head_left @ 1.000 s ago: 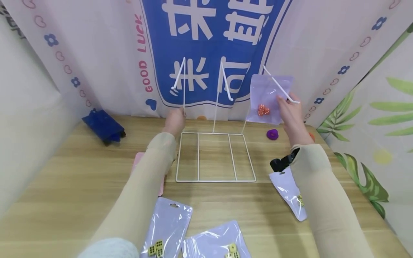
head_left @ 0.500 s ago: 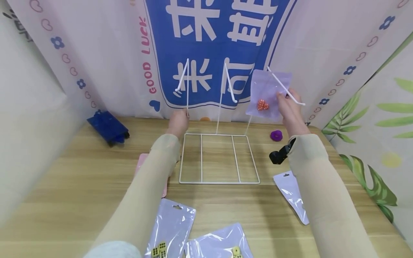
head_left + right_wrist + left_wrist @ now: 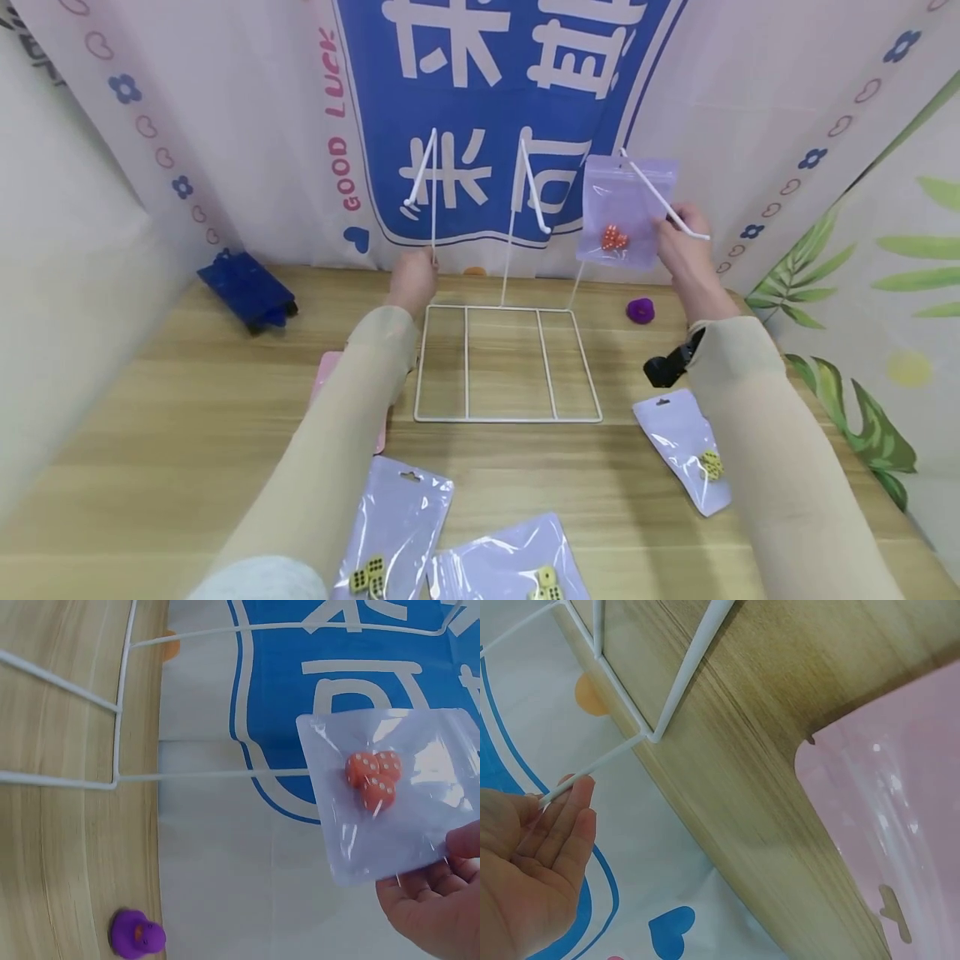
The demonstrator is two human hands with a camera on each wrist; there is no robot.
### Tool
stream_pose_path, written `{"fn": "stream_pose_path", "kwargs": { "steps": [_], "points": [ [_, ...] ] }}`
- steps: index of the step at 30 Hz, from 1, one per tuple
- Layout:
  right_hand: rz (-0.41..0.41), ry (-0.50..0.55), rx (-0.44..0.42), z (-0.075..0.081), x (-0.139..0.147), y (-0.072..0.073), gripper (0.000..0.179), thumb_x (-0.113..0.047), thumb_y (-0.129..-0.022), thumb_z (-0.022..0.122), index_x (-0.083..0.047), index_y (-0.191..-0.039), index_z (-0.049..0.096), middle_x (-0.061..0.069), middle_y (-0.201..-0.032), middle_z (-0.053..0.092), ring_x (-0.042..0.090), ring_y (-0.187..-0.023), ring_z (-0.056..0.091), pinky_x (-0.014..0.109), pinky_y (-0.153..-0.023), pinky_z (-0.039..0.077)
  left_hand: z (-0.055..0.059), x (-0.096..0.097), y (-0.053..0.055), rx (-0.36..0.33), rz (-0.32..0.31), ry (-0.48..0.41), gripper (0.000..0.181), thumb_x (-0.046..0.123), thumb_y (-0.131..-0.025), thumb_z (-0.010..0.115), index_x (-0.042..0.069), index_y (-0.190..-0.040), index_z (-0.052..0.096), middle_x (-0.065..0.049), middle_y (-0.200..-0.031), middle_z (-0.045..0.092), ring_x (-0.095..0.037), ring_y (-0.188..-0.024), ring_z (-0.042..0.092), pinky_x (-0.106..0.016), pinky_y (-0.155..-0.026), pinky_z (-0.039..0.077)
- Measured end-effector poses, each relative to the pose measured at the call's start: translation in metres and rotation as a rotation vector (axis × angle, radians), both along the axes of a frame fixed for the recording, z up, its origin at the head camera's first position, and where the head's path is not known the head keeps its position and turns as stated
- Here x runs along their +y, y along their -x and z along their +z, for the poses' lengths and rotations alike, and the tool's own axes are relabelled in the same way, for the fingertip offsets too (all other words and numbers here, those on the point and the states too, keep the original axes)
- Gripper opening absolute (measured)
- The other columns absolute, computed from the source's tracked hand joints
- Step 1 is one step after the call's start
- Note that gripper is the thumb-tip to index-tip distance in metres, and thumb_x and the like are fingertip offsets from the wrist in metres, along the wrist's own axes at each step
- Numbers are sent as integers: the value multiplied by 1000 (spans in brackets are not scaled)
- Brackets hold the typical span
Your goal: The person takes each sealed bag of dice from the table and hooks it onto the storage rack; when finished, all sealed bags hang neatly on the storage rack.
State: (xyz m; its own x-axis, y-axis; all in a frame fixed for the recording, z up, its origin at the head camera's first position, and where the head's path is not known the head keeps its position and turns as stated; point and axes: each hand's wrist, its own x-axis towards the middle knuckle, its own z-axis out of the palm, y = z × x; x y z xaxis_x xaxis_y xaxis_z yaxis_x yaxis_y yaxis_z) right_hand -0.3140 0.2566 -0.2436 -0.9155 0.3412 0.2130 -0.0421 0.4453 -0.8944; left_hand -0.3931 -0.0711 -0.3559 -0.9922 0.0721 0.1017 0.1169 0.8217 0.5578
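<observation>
A white wire rack [image 3: 510,422] stands on the table with three hooks pointing forward. My left hand [image 3: 411,282] pinches its left upright rod [image 3: 600,761] between thumb and fingers, low near the base. At the right hook [image 3: 663,200] is a lavender zip bag [image 3: 626,200] with three orange dice [image 3: 375,780] inside. My right hand [image 3: 688,250] pinches the bag's right edge, thumb in front and fingers behind. The bag's top edge lies right at the hook's back end, and the hook's arm crosses in front of it.
Lavender bags with yellow dice lie at the front [image 3: 401,517], front middle [image 3: 502,558] and right [image 3: 678,442]. A pink bag [image 3: 885,787] lies beneath my left forearm. Dark blue bags [image 3: 247,292] are back left; a purple rubber duck [image 3: 135,935] sits right of the rack.
The bag with orange dice has risen slightly against the right hook and its top edge has come level with the hook's back end. My left hand stays on the rod.
</observation>
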Motion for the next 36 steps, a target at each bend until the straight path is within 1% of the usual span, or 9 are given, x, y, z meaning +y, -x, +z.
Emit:
{"fn": "stream_pose_path", "kwargs": {
  "steps": [5, 11, 16, 19, 22, 25, 30, 33, 36],
  "points": [
    [91, 11, -26, -2, 22, -27, 9, -9, -96, 43, -2, -100, 47, -3, -83, 56, 5, -77, 56, 15, -67, 48, 4, 2, -1, 7, -8, 11, 15, 9, -96, 43, 2, -103, 54, -11, -92, 58, -23, -80, 55, -34, -71, 48],
    [239, -355, -205, -16, 53, -67, 28, -19, -97, 42, 5, -110, 48, 16, -99, 58, 12, -81, 54, 18, -66, 47, 8, 2, -1, 9, -9, 15, 17, 9, -97, 41, 2, -104, 54, -13, -92, 59, -25, -80, 55, -35, -72, 48],
    [422, -625, -280, -46, 72, -88, 22, -14, -92, 51, 7, -97, 56, 15, -83, 60, 18, -69, 51, 29, -57, 44, 9, -2, -1, 5, -15, -1, 18, 10, -97, 40, 1, -105, 53, -14, -92, 58, -26, -79, 54, -35, -70, 48],
    [509, -743, -364, -68, 76, -97, 29, -17, -87, 60, 9, -100, 55, 14, -82, 59, 23, -71, 53, 35, -60, 46, 11, -4, 0, 5, -14, -5, 20, 9, -97, 39, 0, -107, 53, -14, -93, 58, -26, -80, 54, -36, -72, 48],
    [569, -845, -486, -85, 75, -106, 54, -26, -82, 68, 12, -115, 48, 26, -102, 56, 38, -90, 55, 47, -75, 47, 11, -6, -1, 3, -5, -16, 20, 9, -97, 38, -1, -107, 53, -15, -91, 58, -27, -80, 54, -37, -72, 48],
    [625, -871, -596, -95, 73, -113, 77, -24, -76, 74, 10, -132, 34, 35, -128, 38, 50, -115, 38, 58, -91, 35, 9, -8, -2, 5, -3, -24, 20, 10, -97, 38, -1, -106, 53, -14, -88, 57, -27, -79, 54, -36, -72, 48],
    [739, -883, -613, -105, 72, -117, 86, 3, -67, 73, 2, -140, 27, 36, -139, 18, 51, -122, 27, 60, -93, 31, 4, -6, -2, 17, -5, -16, 18, 9, -97, 40, -1, -103, 53, -15, -89, 58, -27, -79, 54, -38, -73, 48],
    [786, -939, -588, -110, 73, -115, 90, 12, -59, 69, 0, -139, 30, 34, -139, 22, 51, -123, 27, 59, -93, 33, 3, -2, -3, 19, -7, -10, 17, 9, -97, 40, 0, -102, 54, -15, -90, 59, -28, -81, 54, -38, -74, 47],
    [779, -989, -608, -113, 73, -114, 92, 11, -56, 71, -1, -139, 31, 31, -134, 33, 47, -120, 33, 56, -88, 40, 3, 1, -5, 14, -13, -7, 17, 9, -97, 41, 0, -102, 54, -15, -91, 59, -27, -81, 54, -38, -73, 48]
  ]
}}
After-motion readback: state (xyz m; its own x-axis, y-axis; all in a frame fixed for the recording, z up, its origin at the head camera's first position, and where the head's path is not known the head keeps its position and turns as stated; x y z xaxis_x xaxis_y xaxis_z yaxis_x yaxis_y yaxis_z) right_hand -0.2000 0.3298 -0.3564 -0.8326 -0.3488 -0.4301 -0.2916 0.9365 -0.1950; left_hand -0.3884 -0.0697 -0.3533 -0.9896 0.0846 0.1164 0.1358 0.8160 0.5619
